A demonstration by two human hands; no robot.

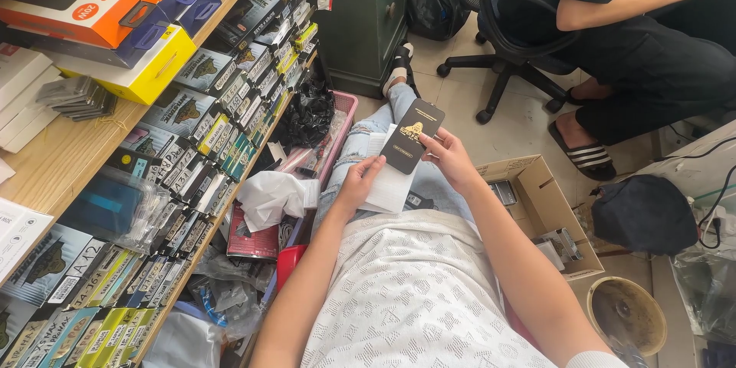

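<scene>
Landmark: I took the dark flat box (412, 135) with its gold emblem as my reference; it was held upright over the lap.
Right hand (451, 159): I saw it closed on the box's right edge, fingers curled round it, thumb on the face.
Left hand (359, 181): just below and left of the box, pinching a white paper sleeve (389, 178) that lay behind the box's lower end.
Progress: box and sleeve were both in hand, touching; I judged the box only partly clear of the sleeve, and neither set down yet. I could not tell whether the box had been opened.
Left of box: shelves (61, 155) packed with similar small cartons.
Right of box: an open cardboard carton (546, 201) on the floor.
Beyond box: another person seated on a black office chair (515, 24).
</scene>
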